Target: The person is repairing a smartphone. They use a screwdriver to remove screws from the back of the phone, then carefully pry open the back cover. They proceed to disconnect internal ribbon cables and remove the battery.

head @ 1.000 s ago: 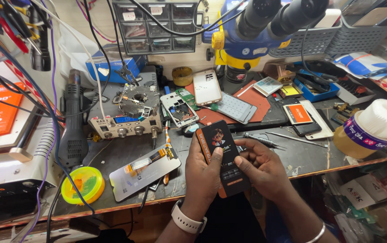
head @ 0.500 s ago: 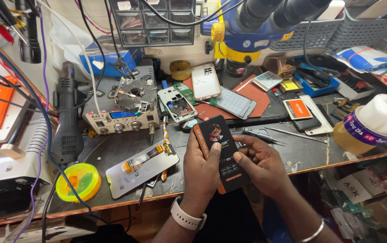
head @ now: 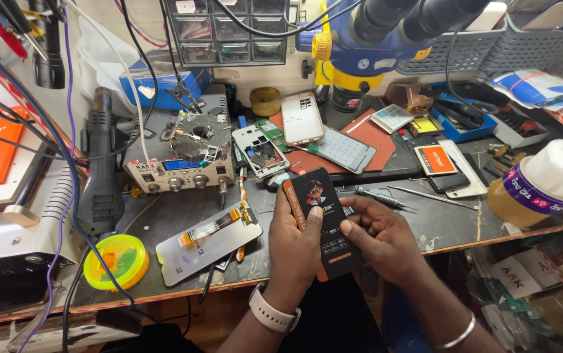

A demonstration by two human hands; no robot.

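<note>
Two hands hold one flat black packet with an orange edge [head: 321, 222] just above the front edge of the bench [head: 183, 216]. Going left to right, a yellow solder reel [head: 117, 260] sits near the front left corner, and a loose phone screen [head: 208, 242] lies beside it. The left hand [head: 292, 245] is clamped on the packet's side; the right hand [head: 379, 236] presses its face with the thumb. A slip could likely drop the packet off the front edge. Further right, a screwdriver [head: 376, 197] and a white-lidded jar [head: 543, 183] crowd the bench.
</note>
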